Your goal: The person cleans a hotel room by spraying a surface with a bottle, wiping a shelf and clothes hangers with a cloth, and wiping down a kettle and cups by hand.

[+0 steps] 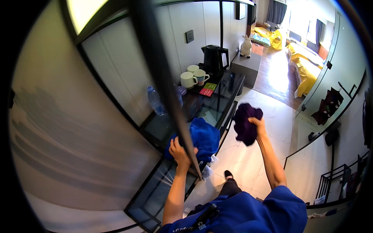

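My left hand (181,153) rests with its fingers spread on a blue cloth (205,137), which lies bunched on the black-framed glass shelf (151,128). A dark metal post (172,102) passes in front and hides part of the cloth and hand. Over the tiled floor to the right, my right hand (258,125) grips a crumpled dark purple cloth (246,123), raised clear of the shelf. Whether the left fingers hold any of the blue cloth cannot be told.
Behind the blue cloth stand a plastic water bottle (156,100), several cups (188,79) and a black electric kettle (215,59). A white animal figurine (246,46) sits on a grey box-shaped stand (246,62). A glass door (335,70) is at right; beds lie beyond.
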Action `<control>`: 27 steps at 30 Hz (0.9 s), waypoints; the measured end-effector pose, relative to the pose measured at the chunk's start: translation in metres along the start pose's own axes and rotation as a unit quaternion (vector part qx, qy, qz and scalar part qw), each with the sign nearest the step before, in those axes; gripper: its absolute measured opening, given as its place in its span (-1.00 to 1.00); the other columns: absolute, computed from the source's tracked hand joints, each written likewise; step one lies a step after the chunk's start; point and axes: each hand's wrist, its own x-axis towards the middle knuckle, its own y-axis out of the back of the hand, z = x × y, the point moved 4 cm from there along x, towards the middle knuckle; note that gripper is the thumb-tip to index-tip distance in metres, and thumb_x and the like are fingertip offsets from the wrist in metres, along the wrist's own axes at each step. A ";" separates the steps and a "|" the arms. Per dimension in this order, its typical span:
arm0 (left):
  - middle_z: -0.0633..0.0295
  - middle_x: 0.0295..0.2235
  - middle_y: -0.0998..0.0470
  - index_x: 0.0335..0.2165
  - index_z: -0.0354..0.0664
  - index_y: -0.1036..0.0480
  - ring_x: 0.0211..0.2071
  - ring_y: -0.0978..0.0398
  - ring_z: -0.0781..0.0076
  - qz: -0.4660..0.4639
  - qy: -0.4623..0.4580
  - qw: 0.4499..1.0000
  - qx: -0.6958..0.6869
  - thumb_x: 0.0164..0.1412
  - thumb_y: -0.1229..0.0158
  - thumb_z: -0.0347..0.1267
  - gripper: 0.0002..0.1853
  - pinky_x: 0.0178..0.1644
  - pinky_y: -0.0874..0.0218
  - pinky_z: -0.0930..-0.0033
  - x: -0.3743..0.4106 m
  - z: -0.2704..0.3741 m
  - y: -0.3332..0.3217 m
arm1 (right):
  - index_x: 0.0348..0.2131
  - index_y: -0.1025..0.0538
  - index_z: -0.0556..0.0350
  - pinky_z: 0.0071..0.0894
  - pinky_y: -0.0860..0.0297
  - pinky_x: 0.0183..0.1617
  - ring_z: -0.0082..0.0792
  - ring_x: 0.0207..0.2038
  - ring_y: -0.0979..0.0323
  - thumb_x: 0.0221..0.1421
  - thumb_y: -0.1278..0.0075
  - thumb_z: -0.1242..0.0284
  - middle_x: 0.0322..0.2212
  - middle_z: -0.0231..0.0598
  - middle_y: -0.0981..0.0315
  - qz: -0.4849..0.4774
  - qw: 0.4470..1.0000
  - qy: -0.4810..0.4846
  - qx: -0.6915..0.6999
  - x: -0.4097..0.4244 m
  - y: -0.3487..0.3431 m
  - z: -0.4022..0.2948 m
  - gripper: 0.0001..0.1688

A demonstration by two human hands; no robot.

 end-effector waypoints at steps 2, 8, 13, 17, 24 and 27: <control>-0.10 -0.06 -0.39 -0.25 -0.33 -0.50 -0.01 -0.30 -0.17 0.049 -0.007 0.999 0.021 -0.21 -0.30 -0.27 -0.51 0.07 -0.15 -0.10 0.003 -0.001 -0.016 | -0.13 -0.47 0.29 -0.32 -0.47 -0.24 -0.25 -0.35 -0.53 -0.17 -0.11 0.52 -0.34 -0.15 -0.55 -0.019 0.986 0.057 -0.156 0.061 0.000 0.003 -0.50; 0.04 -0.18 -0.50 -0.18 -0.38 -0.45 -0.15 -0.44 0.16 0.288 0.315 0.883 -0.195 -0.06 -0.30 -0.32 -0.53 0.00 -0.27 0.16 -0.033 -0.057 0.029 | -0.03 -0.50 -0.12 0.14 -0.13 0.21 -0.05 0.07 -0.31 -0.27 -0.05 0.56 -0.04 -0.17 -0.44 -0.145 0.703 0.283 -0.636 0.191 -0.044 0.093 -0.33; 0.03 -0.18 -0.51 -0.16 -0.33 -0.44 -0.12 -0.43 0.13 0.571 0.414 0.681 -0.198 -0.04 -0.32 -0.29 -0.53 0.02 -0.25 0.13 -0.116 -0.009 0.064 | 0.00 -0.48 -0.10 -0.04 -0.36 -0.08 0.09 -0.12 -0.37 -0.15 0.00 0.54 -0.10 -0.08 -0.44 0.043 0.646 0.214 -0.732 0.391 0.103 0.047 -0.39; 0.01 -0.17 -0.51 -0.14 -0.31 -0.44 -0.11 -0.43 0.08 0.581 0.483 0.640 -0.140 -0.05 -0.32 -0.29 -0.51 0.02 -0.25 0.10 -0.190 0.075 0.053 | -0.08 -0.49 -0.06 -0.05 -0.38 -0.16 0.09 -0.14 -0.34 -0.39 -0.11 0.55 -0.18 -0.10 -0.41 -0.222 0.668 0.309 -0.640 0.256 0.019 0.069 -0.31; -0.04 -0.14 -0.50 -0.11 -0.28 -0.44 -0.10 -0.42 0.00 0.505 0.537 0.649 -0.185 -0.06 -0.31 -0.29 -0.49 0.00 -0.24 0.05 -0.188 0.129 -0.016 | 0.06 -0.42 -0.17 -0.07 -0.30 -0.01 -0.09 0.04 -0.25 -0.34 -0.28 0.25 0.05 -0.22 -0.30 -0.631 0.536 0.391 -0.401 0.039 -0.200 0.132 -0.15; -0.05 -0.13 -0.49 -0.10 -0.27 -0.44 -0.10 -0.42 -0.04 0.455 0.536 0.681 -0.205 -0.07 -0.31 -0.29 -0.48 0.00 -0.24 0.03 -0.161 0.127 -0.032 | 0.05 -0.43 0.04 -0.10 -0.29 -0.16 -0.10 -0.07 -0.33 -0.16 -0.13 0.30 -0.03 -0.08 -0.38 -0.502 0.575 0.468 -0.446 0.030 -0.327 0.198 -0.30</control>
